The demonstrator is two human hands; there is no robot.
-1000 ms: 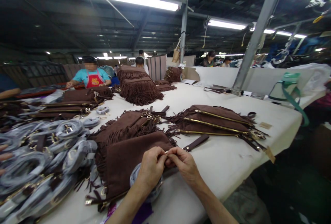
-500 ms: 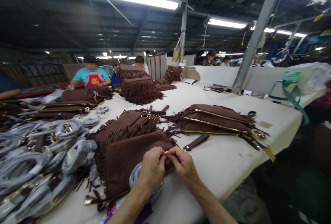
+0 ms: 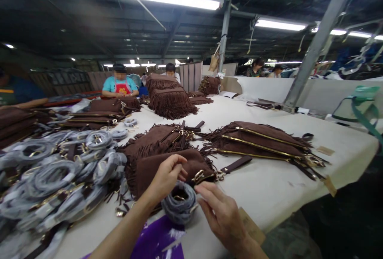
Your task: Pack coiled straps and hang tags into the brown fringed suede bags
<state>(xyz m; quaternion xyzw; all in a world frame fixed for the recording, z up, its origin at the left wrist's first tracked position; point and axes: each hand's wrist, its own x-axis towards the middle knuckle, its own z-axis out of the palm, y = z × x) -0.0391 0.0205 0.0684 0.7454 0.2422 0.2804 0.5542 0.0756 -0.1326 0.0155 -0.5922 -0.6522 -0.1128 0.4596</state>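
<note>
A brown fringed bag [image 3: 149,171] lies flat before me, its gold clasp and wrist strap at the right end. My left hand [image 3: 170,173] hovers over the bag's near edge, fingers loosely bent and apart, with nothing visible in them. At the near side of the bag sits a coiled strap [image 3: 181,207] wrapped in greyish plastic. My right hand [image 3: 223,213] is just right of this coil, fingers stretched out; whether the fingertips touch it I cannot tell. Under the coil is a purple sheet [image 3: 161,237]. A tan paper tag [image 3: 251,227] shows beside my right wrist.
Many wrapped strap coils [image 3: 56,175] cover the left of the white table [image 3: 278,191]. Brown bags with gold zippers [image 3: 257,141] are stacked at right, more fringed bags [image 3: 170,97] behind. A metal post [image 3: 320,39] rises at the back right. Co-workers [image 3: 121,83] are across the table.
My hands were pinched together at the bag's right end; they have come apart and their fingers have opened. The view has shifted left, and the coil and purple sheet show more fully.
</note>
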